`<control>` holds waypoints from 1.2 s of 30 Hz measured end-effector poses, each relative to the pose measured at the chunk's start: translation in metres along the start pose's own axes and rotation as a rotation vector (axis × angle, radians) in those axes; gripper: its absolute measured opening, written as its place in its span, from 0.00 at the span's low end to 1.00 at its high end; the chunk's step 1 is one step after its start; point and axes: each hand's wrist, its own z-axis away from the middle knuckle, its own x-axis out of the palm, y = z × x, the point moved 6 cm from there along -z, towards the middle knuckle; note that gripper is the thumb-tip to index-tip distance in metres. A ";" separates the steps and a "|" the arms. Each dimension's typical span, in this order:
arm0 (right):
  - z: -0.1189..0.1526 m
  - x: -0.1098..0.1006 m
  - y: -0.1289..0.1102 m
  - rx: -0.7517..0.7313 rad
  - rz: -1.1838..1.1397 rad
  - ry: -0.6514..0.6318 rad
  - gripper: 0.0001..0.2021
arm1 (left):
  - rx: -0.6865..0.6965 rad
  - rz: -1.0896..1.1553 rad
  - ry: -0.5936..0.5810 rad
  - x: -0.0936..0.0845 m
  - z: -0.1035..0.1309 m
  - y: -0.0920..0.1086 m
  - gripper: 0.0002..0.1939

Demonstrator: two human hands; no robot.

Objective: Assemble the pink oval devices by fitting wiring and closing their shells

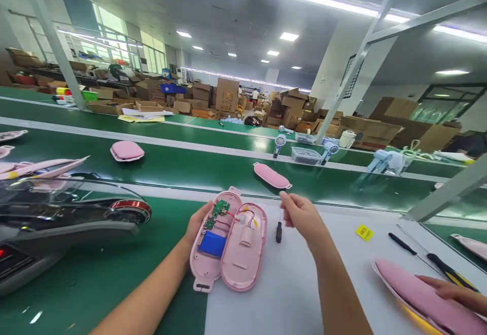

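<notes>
An opened pink plastic casing (243, 269) has its two halves side by side, with a green circuit board (216, 213), a blue battery pack (212, 244) and thin wires inside. My left hand (196, 223) grips the outer edge of the left half. To the right of the casing, my right hand (302, 216) is raised with thumb and fingers pinched together; whatever is between them is too small or hidden to make out. Just beside it, a small dark-handled screwdriver (279, 232) points away from me over the white sheet (300, 284).
At the lower right, another person's hand (456, 292) rests on a pink casing (422, 287). Screwdrivers (403, 244) and a yellow label (364, 232) lie nearby. Pink casings (272, 175) sit on the green belt. A black device with a clear cover (68, 218) stands left.
</notes>
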 end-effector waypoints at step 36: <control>0.048 0.017 -0.036 -0.813 -0.699 0.326 0.02 | 0.113 0.169 0.064 0.003 -0.003 0.011 0.26</control>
